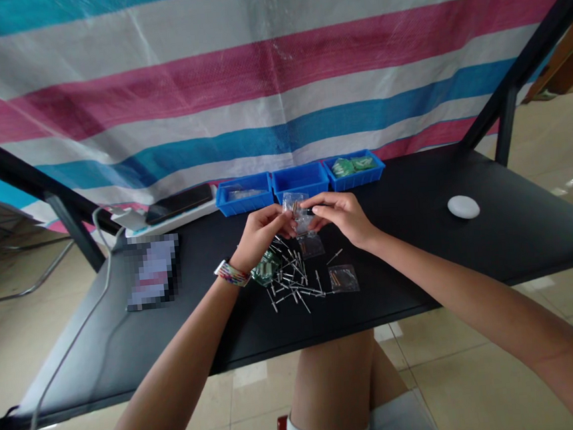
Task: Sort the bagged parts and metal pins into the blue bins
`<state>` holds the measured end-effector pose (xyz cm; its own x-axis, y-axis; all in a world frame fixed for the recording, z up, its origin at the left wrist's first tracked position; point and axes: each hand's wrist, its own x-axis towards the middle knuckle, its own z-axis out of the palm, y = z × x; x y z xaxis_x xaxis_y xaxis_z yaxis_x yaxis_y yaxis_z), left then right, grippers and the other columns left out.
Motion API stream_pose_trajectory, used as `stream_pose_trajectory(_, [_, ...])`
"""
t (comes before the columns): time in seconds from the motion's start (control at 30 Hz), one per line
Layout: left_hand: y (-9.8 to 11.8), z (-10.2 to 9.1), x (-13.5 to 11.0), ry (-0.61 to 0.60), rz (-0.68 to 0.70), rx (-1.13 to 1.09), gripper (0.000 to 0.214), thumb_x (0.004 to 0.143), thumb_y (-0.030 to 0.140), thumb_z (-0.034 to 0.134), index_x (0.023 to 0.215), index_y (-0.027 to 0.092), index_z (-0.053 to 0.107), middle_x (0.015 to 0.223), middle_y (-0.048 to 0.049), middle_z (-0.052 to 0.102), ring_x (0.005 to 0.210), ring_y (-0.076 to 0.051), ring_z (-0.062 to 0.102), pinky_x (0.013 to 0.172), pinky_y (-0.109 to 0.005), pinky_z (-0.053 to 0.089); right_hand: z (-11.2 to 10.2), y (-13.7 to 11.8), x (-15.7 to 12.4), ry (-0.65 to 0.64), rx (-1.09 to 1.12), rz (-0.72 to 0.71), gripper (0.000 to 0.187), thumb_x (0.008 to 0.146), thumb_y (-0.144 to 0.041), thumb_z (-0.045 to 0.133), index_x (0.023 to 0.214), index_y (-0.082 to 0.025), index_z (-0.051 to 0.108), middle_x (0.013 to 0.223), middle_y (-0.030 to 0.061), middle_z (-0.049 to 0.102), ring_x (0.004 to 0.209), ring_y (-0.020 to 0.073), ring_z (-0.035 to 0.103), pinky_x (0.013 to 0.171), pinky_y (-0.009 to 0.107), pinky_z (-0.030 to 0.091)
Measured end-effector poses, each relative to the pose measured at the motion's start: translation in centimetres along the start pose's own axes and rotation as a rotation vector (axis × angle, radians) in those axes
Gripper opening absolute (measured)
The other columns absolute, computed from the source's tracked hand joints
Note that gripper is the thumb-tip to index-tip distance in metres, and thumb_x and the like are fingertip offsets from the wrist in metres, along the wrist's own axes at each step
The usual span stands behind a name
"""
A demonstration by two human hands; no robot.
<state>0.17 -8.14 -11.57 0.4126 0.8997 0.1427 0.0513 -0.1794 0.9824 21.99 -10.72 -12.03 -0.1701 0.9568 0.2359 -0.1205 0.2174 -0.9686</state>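
My left hand point(266, 229) is closed, pinching a small clear plastic bag point(293, 202) above the table; a few thin brownish pieces show through it. My right hand point(343, 215) meets it from the other side, thumb and forefinger pressed together at the bag's edge. Whatever sits between those right fingertips is too small to name. Under the hands lies a loose pile of silver pop rivets point(292, 278). A green packet point(265, 270) is beside the pile, partly covered by my left wrist. Another clear bag point(312, 245) lies just below my fingers, and a bag with brownish pieces point(343, 279) lies nearer the front edge.
Three blue bins stand along the back: the left bin point(245, 205) holds clear bags, the middle bin point(301, 188) looks bare, the right bin point(358, 180) holds green packets. A power strip point(171, 222) carries a dark phone point(180, 203). A white oval object point(463, 207) lies right.
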Motion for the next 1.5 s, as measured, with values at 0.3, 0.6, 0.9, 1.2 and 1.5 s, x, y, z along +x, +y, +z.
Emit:
stream_pose_trajectory(0.3, [-0.9,-0.9,0.9,0.301,-0.013,-0.053,0.039,0.091,0.055,0.078,0.094,0.016,0.073,0.089,-0.0067,0.076,0.065,-0.015,0.073,0.062,-0.026,0.057,-0.3,1.0,0.4,0.060,-0.175,0.022,0.017,0.087,-0.029,0.064,0.093,-0.018,0.076,0.096,0.0067,0.078,0.068,0.0169,0.072,0.062,0.031,0.058])
stream_pose_trajectory(0.6, [-1.5,-3.8,1.8,0.581,-0.185,-0.339,0.021,0.095,0.034,0.074,0.106,0.016,0.073,0.112,-0.0105,0.080,0.070,-0.010,0.075,0.064,-0.022,0.059,-0.2,1.4,-0.4,-0.159,-0.706,-0.199,0.015,0.086,-0.009,0.064,0.087,-0.019,0.075,0.092,0.0042,0.074,0.080,0.0178,0.066,0.074,0.032,0.051])
stream_pose_trajectory(0.9, [-1.4,-3.8,1.6,0.526,-0.134,-0.274,0.038,0.087,0.025,0.076,0.122,0.014,0.072,0.128,-0.0164,0.079,0.082,-0.017,0.080,0.067,-0.025,0.062,-0.2,1.2,-0.7,-0.185,-1.055,-0.392,0.022,0.089,-0.010,0.070,0.108,-0.018,0.077,0.110,0.0113,0.072,0.109,0.0291,0.060,0.095,0.042,0.053])
stream_pose_trajectory(1.2, [-1.7,-3.6,1.5,0.478,-0.129,-0.098,0.021,0.077,0.026,0.075,0.094,0.015,0.076,0.098,-0.0074,0.078,0.070,-0.014,0.074,0.061,-0.021,0.058,-0.2,1.7,-0.5,-0.186,-1.096,-0.367,0.027,0.089,-0.011,0.074,0.115,-0.017,0.077,0.112,0.0122,0.073,0.110,0.0308,0.059,0.099,0.045,0.052])
stream_pose_trajectory(1.5, [-1.5,-2.3,1.1,0.309,-0.092,0.015,0.021,0.080,0.032,0.073,0.094,0.016,0.075,0.092,-0.0050,0.074,0.068,-0.013,0.071,0.062,-0.023,0.056,-0.8,2.3,0.5,-0.038,-0.668,-0.147,0.030,0.079,-0.003,0.069,0.103,-0.016,0.080,0.083,0.0020,0.071,0.067,0.0147,0.062,0.069,0.031,0.053])
